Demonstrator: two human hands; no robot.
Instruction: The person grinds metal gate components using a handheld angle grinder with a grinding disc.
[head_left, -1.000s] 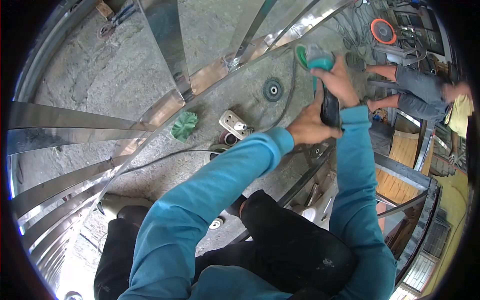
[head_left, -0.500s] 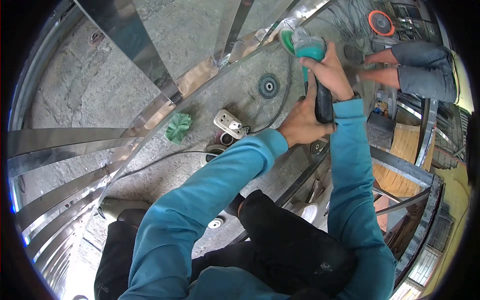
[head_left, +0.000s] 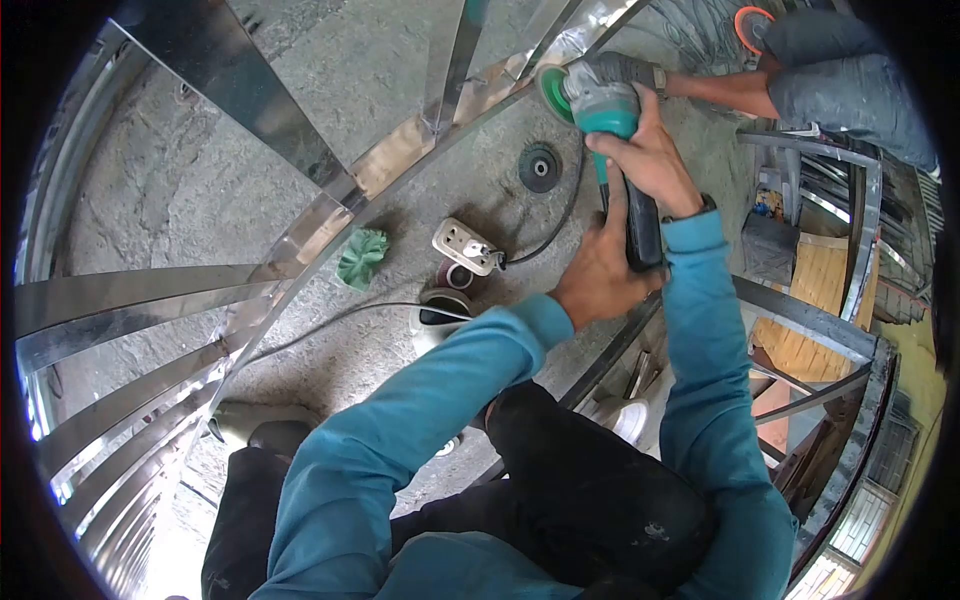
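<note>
Both my hands are on a teal angle grinder with a green disc on its head. My right hand wraps around the body just behind the head. Lower down, my left hand grips the dark rear handle, its index finger stretched along the tool. The disc is close beside the curved metal rail of a frame with flat shiny slats. A black abrasive disc lies on the concrete floor left of the grinder.
A white power strip with a plugged-in cord and a crumpled green cloth lie on the floor. A co-worker's leg reaches in from the upper right, its dark-covered foot behind the grinder head. A metal frame stands at right.
The grinder head has shifted a little left in view, with both hands still on it. The co-worker's legs have moved, one foot coming close behind the grinder head.
</note>
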